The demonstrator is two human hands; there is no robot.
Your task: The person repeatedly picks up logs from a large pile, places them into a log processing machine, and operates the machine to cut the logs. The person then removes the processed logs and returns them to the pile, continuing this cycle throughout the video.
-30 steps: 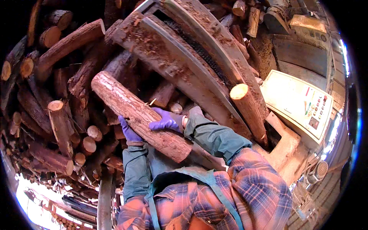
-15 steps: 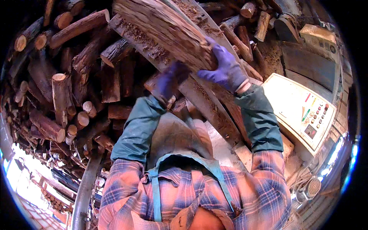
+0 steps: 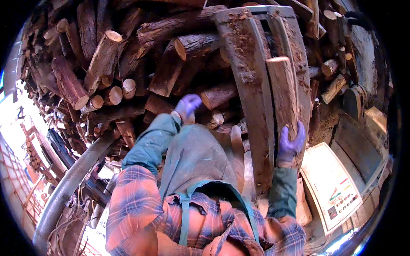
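Note:
A split log (image 3: pixel 282 91) with a pale cut far end lies lengthwise in a long metal trough (image 3: pixel 252 64) in front of me. At the log's near end is my right hand (image 3: pixel 290 144) in a purple glove, thumb and fingers apart around that end and seemingly touching it. My left hand (image 3: pixel 188 106), also purple-gloved and slightly blurred, is well left of the trough. Its fingers are loosely bent and apart, with nothing seen in them. Just right of it, a cut log (image 3: pixel 218 95) pokes out of the pile.
A large heap of logs (image 3: pixel 100 62) fills the far and left side. On the right stands a pale control panel (image 3: pixel 331 185) with several buttons. A thick metal pipe (image 3: pixel 70 187) runs along the lower left. More cut wood (image 3: pixel 334 88) lies beyond the trough at right.
The view has swung left, so the trough appears further right and more upright. The log now lies in line with the trough. My left hand has moved away from it; my right stays at its near end.

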